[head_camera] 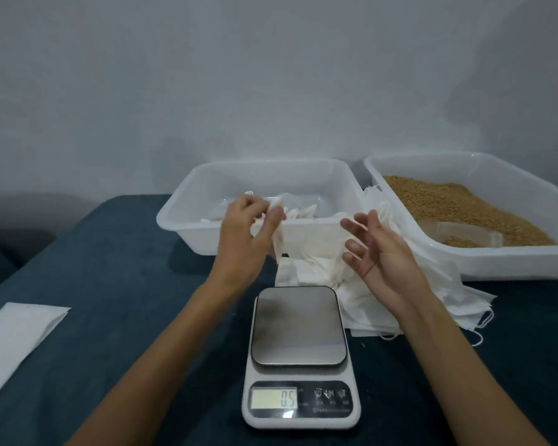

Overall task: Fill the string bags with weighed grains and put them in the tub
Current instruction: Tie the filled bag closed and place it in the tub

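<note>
Left hand point(244, 233) is pinching a limp white fabric string bag point(279, 239) over the near rim of the translucent white plastic tub point(181, 217); right hand point(377, 255) is hovering, fingers spread, holding nothing; mouth needs opening before the brown grains point(458, 204)

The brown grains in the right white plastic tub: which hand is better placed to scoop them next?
Probably the right hand: open, empty, beside the grain tub. The left hand holds a white bag.

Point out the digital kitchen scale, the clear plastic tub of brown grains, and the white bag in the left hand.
White digital kitchen scale point(298, 326), head view: centre of its steel platform.
Clear plastic tub of brown grains point(509, 262), head view: near wall.
White fabric bag point(279, 243), head view: part hanging below the left hand point(245, 233).
</note>
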Demonstrator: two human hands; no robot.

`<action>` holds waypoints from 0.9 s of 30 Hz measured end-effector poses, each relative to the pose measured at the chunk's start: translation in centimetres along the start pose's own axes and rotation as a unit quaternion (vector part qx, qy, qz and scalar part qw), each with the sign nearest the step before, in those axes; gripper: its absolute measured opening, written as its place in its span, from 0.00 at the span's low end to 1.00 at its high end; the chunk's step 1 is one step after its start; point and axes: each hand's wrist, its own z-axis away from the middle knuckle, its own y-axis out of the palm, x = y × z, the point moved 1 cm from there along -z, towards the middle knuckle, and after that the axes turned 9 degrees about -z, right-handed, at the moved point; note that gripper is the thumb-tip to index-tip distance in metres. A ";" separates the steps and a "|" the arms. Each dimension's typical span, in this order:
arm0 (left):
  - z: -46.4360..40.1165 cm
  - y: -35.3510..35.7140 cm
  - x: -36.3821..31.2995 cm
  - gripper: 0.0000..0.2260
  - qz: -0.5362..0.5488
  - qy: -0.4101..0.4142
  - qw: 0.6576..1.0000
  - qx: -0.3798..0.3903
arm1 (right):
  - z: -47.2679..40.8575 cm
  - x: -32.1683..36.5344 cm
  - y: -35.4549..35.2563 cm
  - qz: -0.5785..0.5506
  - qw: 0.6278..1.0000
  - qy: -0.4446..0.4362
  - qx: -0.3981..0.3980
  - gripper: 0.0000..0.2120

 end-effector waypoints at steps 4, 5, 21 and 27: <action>-6.6 -1.8 2.1 0.18 -0.020 -0.084 0.995 -0.049 | -0.1 0.3 -0.1 -0.005 1.000 0.014 -0.009 0.15; -8.1 -2.0 2.9 0.18 -0.033 -0.118 0.991 -0.048 | 0.0 0.3 -0.1 -0.005 1.000 0.017 -0.010 0.16; -9.4 -0.2 5.1 0.07 -0.253 -0.100 0.962 -0.023 | -0.1 0.5 -0.1 -0.022 1.000 0.021 -0.006 0.17; 0.2 2.5 2.8 0.06 -0.190 0.006 0.967 0.167 | 0.0 0.4 0.1 -0.008 1.000 0.017 -0.011 0.18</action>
